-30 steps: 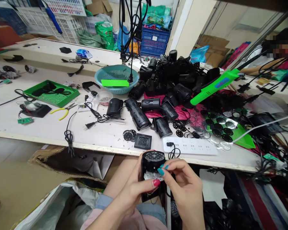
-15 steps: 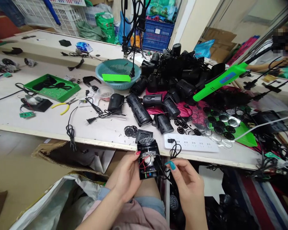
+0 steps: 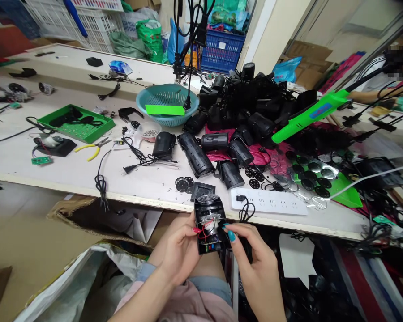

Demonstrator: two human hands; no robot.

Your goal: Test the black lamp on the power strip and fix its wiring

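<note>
My left hand (image 3: 180,246) grips a small black lamp housing (image 3: 208,222) just below the table's front edge, its open back turned up so that red wires and a small circuit board show inside. My right hand (image 3: 251,257) touches the housing's right side with thumb and forefinger, where a black cord runs off. Behind the housing on the table lie a black square cover plate (image 3: 201,190) and black perforated discs (image 3: 183,184).
A white power strip (image 3: 270,201) lies near the table edge. Behind it are a heap of black lamp housings (image 3: 245,107), a teal basket (image 3: 167,103), a green tool (image 3: 309,117), a green tray (image 3: 75,123), yellow pliers (image 3: 91,149). Another person sits far right.
The housing was turned from lens face up to open back up and raised toward the table edge. My right hand's fingers moved in to its right side.
</note>
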